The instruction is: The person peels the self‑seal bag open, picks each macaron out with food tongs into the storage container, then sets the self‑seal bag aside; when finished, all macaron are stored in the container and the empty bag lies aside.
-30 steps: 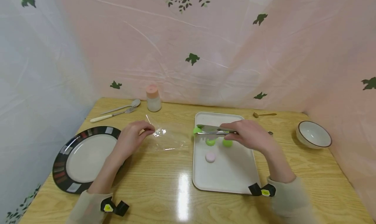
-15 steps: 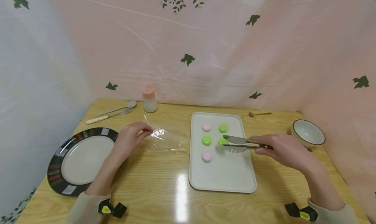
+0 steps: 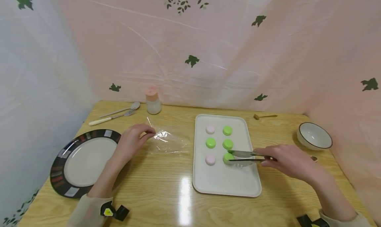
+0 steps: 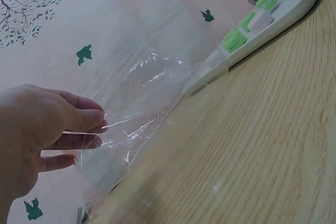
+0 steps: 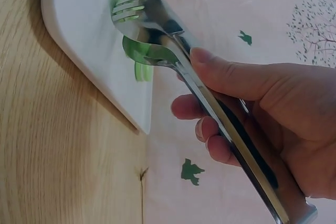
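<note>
My left hand (image 3: pixel 135 137) pinches the near corner of a clear plastic bag (image 3: pixel 171 143), which spreads over the wood toward the tray; the left wrist view shows thumb and forefinger on the bag's edge. My right hand (image 3: pixel 293 161) grips metal serving tongs (image 3: pixel 244 154), one end slotted like a fork, the other rounded like a spoon. Between the tong ends is a green macaron (image 3: pixel 226 157) at the front of the right-hand column on the white tray (image 3: pixel 226 182). Other green macarons (image 3: pixel 210 142) and two pale pink macarons (image 3: pixel 210 159) lie there in two columns.
On the left is a black-rimmed plate (image 3: pixel 86 162), partly behind my left forearm. A fork (image 3: pixel 101 121), a spoon (image 3: pixel 135 105) and a peach-lidded shaker (image 3: pixel 153 103) lie or stand at the back. A white bowl (image 3: pixel 315 136) and a small brown spoon (image 3: pixel 265 116) are at the right.
My right hand has brought the tongs and green macaron from the tray's left edge rightward, then down toward me, to the right column's front. My left hand keeps its pinch on the bag.
</note>
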Demonstrator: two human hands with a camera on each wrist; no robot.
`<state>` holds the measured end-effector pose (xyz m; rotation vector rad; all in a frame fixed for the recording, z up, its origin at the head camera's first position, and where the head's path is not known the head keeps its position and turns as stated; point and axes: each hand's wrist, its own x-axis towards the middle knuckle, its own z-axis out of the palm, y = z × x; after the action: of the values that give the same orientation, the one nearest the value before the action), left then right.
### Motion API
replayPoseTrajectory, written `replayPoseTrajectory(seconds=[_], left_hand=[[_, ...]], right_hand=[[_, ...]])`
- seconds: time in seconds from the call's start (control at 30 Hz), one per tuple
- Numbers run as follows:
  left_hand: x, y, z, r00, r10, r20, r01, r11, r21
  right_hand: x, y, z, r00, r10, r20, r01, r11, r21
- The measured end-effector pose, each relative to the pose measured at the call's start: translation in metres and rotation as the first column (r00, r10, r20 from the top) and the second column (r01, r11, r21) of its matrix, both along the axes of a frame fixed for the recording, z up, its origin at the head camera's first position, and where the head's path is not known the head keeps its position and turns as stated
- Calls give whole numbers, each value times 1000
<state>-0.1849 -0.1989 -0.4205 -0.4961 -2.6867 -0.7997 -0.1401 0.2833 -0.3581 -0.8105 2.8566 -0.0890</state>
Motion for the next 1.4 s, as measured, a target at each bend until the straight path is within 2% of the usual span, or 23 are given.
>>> replayPoseTrajectory(seconds=[0.77, 1.03, 1.23, 1.4], left_hand=[[1, 1, 4, 1000, 12, 20, -12, 1000, 1], [2, 0, 5, 1000, 3, 22, -3, 1000, 9], [2, 0, 4, 1000, 0, 30, 0, 1000, 11], [1, 0, 2, 1000, -7, 18, 7, 1000, 7]], right_hand=[[-1, -1, -2, 1000, 4, -20, -3, 1000, 16], [0, -1, 0, 1000, -3, 9, 3, 1000, 3], [2, 10, 6, 999, -37, -6, 36, 999, -39], [-7, 30, 0, 992, -128, -17, 126, 988, -91]])
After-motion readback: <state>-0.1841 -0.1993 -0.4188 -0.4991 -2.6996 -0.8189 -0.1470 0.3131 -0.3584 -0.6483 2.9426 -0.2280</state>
